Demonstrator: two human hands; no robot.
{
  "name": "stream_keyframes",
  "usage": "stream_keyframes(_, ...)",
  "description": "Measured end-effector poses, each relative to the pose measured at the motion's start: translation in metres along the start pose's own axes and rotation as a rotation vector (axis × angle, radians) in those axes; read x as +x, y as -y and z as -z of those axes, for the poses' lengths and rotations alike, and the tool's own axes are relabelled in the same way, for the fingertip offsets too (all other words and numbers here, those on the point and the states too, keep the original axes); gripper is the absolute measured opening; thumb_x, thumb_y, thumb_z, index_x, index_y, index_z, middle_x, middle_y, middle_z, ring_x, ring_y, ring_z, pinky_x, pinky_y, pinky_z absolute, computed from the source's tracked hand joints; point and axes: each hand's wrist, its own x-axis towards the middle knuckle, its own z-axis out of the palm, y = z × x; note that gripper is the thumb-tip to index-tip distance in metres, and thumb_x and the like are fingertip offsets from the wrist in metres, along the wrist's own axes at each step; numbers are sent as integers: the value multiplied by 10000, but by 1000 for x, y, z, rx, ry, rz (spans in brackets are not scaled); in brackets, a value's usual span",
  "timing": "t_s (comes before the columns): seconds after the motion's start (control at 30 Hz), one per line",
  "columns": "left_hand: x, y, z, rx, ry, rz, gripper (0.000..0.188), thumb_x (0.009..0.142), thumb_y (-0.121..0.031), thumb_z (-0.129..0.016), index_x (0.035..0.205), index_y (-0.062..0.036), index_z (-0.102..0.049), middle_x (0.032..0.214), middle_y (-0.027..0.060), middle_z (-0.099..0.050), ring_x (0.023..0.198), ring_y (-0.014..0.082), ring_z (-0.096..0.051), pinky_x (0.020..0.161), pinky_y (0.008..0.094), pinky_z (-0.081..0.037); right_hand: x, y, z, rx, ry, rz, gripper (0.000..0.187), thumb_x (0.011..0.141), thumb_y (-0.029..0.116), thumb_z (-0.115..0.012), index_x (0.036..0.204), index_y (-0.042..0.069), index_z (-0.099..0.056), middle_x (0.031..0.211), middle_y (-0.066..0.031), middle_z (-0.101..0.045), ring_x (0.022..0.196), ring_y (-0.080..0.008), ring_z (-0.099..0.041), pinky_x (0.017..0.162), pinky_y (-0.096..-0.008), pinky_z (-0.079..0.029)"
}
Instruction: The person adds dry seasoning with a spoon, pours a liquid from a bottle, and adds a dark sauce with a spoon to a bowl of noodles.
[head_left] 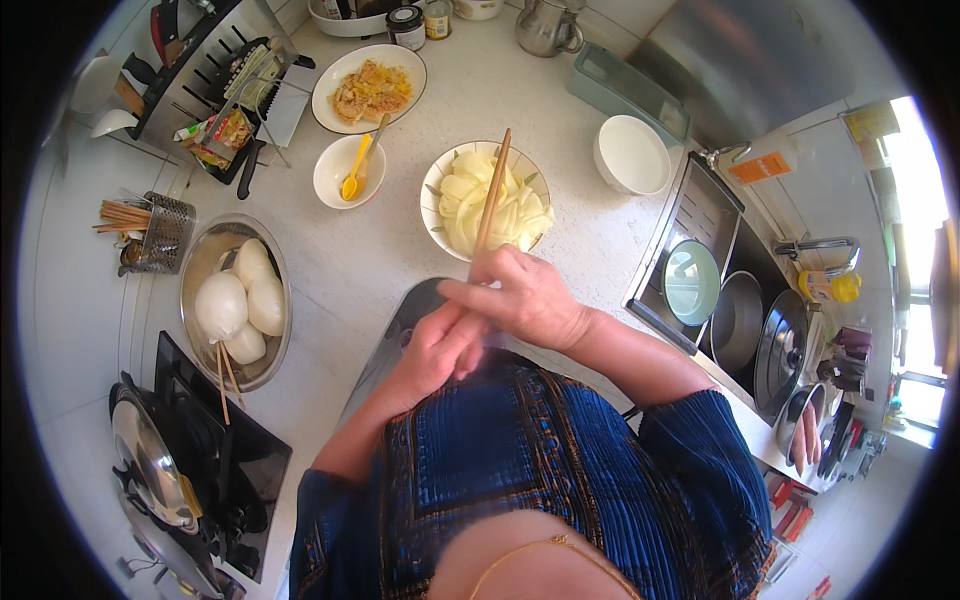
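Kitchen counter, seen from above: R hand (530, 295) clamped on wooden chopsticks (492, 195), fingers curled tight round the lower end, w/ the sticks rising out of the fist and tips lying over a white bowl (436, 185) of pale sliced veg. L hand (435, 345) sits just beneath, fingers together and pressed against the R hand's underside; can't tell if it touches the sticks. Steel basin (200, 262) w/ white round lumps at left; small bowl (333, 172) w/ yellow spoon (354, 178) behind; sink (700, 225) at right.
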Motion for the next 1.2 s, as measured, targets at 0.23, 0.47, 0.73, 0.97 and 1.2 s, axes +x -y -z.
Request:
stream_keyframes(0.23, 27, 14, -8, 83, 31, -155, 466, 990, -423, -430, 936, 7, -601, 715, 61, -597, 600, 104, -538, 561, 230, -436, -43, -43, 36, -39, -367, -252, 138, 827, 214, -673, 838, 97, -601, 817, -65, -549, 691, -194, -571, 582, -305, -495)
stream_keyframes(0.47, 74, 43, 58, 25, -659, -82, 379, 1005, -303, -423, 1314, -91, -482, 969, 41, -565, 715, 99, -536, 629, 256, -461, -76, -58, 70, 831, -702, -939, 324, 963, 332, -524, 873, 35, -614, 708, -22, -515, 551, -100, -497, 489, -222, -382)
stream_keyframes(0.73, 100, 39, 53, -108, -538, -69, 471, 1005, -326, -414, 1429, -128, -363, 1076, 37, -595, 855, 116, -575, 708, 294, -500, -74, -69, 44, 862, -591, -1067, 341, 973, 343, -501, 957, 21, -610, 821, -67, -571, 583, -138, -615, 505, -229, -479)
stream_keyframes(0.97, 99, 40, 54, -97, -559, -70, 461, 1002, -313, -419, 1427, -142, -369, 1073, 46, -600, 866, 129, -599, 705, 304, -528, -63, -90, -9, 1006, -752, -1054, 355, 972, 363, -491, 927, 18, -562, 795, -74, -546, 548, -174, -617, 506, -267, -522)
stream_keyframes(1.2, 101, 44, 56, -57, -579, -60, 503, 993, -337, -444, 1438, -124, -347, 1125, 77, -605, 911, 150, -624, 716, 312, -543, -66, -109, -27, 1280, -999, -1132, 385, 970, 413, -476, 845, 52, -526, 715, -69, -547, 538, -170, -547, 499, -277, -465)
